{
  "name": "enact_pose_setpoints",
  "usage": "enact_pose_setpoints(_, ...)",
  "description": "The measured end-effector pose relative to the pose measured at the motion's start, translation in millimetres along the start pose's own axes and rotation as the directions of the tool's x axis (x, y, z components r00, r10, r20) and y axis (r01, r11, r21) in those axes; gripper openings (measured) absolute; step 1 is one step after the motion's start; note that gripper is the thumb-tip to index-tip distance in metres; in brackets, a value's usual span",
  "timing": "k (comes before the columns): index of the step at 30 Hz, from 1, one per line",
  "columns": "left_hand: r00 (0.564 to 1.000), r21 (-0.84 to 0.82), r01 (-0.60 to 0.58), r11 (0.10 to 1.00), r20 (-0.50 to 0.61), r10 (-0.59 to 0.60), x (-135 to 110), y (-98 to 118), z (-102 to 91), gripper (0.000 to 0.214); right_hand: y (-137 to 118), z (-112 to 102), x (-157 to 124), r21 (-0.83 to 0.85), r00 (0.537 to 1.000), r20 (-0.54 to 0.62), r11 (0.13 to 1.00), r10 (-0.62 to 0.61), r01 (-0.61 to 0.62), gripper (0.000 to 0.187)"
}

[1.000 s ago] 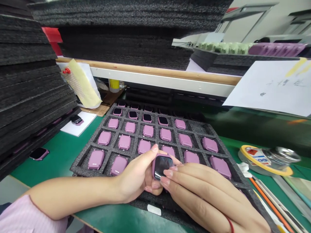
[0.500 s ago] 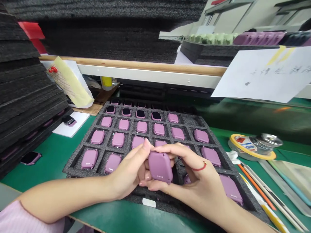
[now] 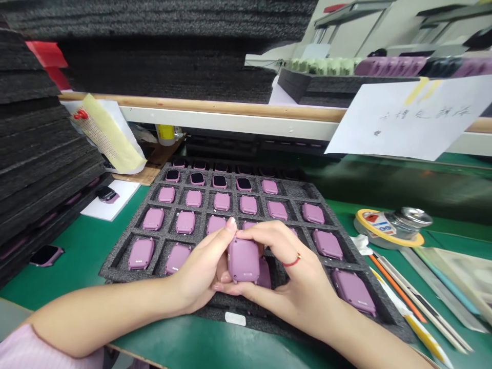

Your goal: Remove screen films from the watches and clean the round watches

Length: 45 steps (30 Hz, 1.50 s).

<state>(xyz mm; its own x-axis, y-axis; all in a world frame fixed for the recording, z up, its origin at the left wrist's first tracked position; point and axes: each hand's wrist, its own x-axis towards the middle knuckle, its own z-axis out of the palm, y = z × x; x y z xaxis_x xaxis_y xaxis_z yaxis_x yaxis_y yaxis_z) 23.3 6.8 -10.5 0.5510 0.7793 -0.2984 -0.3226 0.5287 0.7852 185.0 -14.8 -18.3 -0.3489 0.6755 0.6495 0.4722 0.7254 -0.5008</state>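
Both hands hold one purple smartwatch case, its back with small metal contacts facing me. My left hand grips its left side, thumb at the upper corner and fingers partly hidden behind. My right hand, with a red string at the base of a finger, pinches it from top and bottom. Below the hands lies a black foam tray of square pockets. Most pockets hold purple watch cases, such as one at the left front, back up; those in the far rows show dark screens.
Stacked black foam trays rise at the left. A loose watch lies on the green table. To the right are a glass jar in a tape roll, an orange stick and other tools. A shelf edge crosses behind.
The held watch case has shifted slightly left and turned to face me more squarely. My right hand has moved left with it. The whole view has shifted a little.
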Motion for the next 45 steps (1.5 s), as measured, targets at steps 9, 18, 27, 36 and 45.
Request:
enact_pose_setpoints(9,0.973,-0.049,0.048,0.998,0.226,-0.036,-0.4,-2.9,-1.3,0.046,45.0,-55.4,22.0,-0.375,0.957,0.015,0.889,0.291,-0.264,0.042)
enact_pose_setpoints(18,0.959,0.093,-0.005,0.996,0.282,-0.021,0.7,-3.8,-3.4,0.042,160.1,-80.7,6.9,-0.508,0.818,-0.039,0.694,0.574,-0.511,0.043)
enact_pose_setpoints(27,0.924,0.647,-0.191,0.738,0.372,-0.087,-13.9,-4.2,1.1,0.023,127.4,-44.7,88.4,-0.489,0.81,0.303,0.812,0.502,-0.32,0.031)
enact_pose_setpoints(36,0.904,0.619,-0.222,0.754,0.419,-0.079,-13.6,-7.2,-0.2,0.019,124.8,-12.8,153.9,-0.596,0.64,0.555,0.791,0.531,-0.139,0.032)
enact_pose_setpoints(45,0.888,0.598,-0.265,0.756,0.458,-0.051,-11.0,-14.0,-8.3,0.019,108.5,27.6,181.0,-0.597,0.594,0.652,0.802,0.471,0.02,0.03)
